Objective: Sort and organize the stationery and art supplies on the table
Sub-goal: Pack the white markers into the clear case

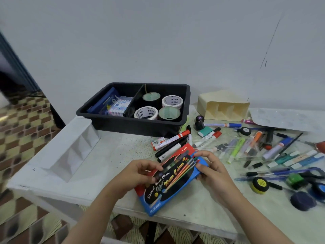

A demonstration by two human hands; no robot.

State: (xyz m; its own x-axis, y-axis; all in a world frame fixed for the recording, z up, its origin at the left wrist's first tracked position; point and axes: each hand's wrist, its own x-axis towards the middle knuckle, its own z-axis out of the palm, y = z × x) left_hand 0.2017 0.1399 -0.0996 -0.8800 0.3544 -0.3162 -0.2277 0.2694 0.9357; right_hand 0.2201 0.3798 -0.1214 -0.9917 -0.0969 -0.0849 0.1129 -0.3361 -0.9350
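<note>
A flat water colour box [168, 182], blue and red with a black label, lies tilted at the table's near edge. My left hand [140, 171] grips its left side with curled fingers. My right hand [211, 168] pinches its upper right corner. A black divided bin [98, 117] stands behind, with tape rolls [171, 101] in the right compartment and a blue pouch and a marker pack [119, 106] in the left. Loose markers [172, 145] lie just beyond the box.
A white organizer [66, 148] lies on its side at the left. A cream organizer [223, 106] lies on its side at the back right. Pens, highlighters, scissors [313, 175] and small paint pots [260, 184] cover the right side. The table's front edge is close below my hands.
</note>
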